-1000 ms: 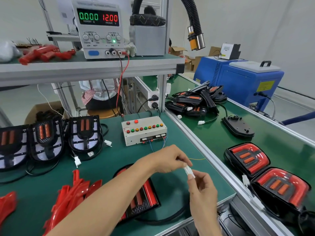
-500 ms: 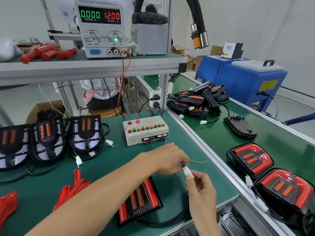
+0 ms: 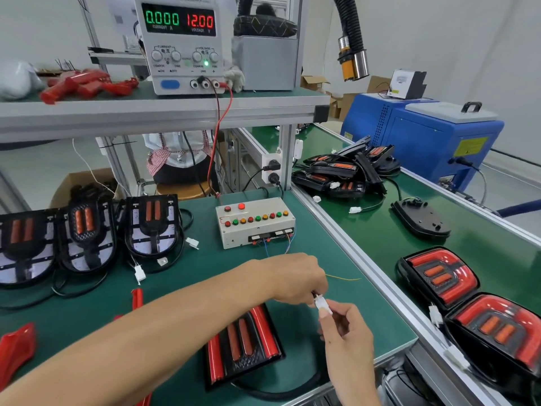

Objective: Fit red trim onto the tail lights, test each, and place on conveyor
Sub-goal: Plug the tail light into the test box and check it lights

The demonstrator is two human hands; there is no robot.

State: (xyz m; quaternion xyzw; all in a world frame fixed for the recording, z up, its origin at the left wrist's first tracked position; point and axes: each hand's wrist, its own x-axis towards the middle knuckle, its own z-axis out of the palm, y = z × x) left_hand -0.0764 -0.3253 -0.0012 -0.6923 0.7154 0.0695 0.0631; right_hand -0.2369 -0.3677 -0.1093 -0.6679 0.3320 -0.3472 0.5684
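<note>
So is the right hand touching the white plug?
Touching. The head view shows the right hand pinching the white plug between its fingertips.

Over the last second the left hand (image 3: 295,278) and right hand (image 3: 347,332) kept pinching the white connector (image 3: 322,305) between them, and they drifted slightly lower and to the right over the tabletop (image 3: 336,253). The left forearm dropped flatter across the near edge. The tail light (image 3: 243,347) under the forearm, half hidden a second before, came into fuller view with both red strips showing. The loose red trim pieces (image 3: 137,300) at the near left became mostly covered by the arm. The camera view shifted a little closer and downward.
</note>
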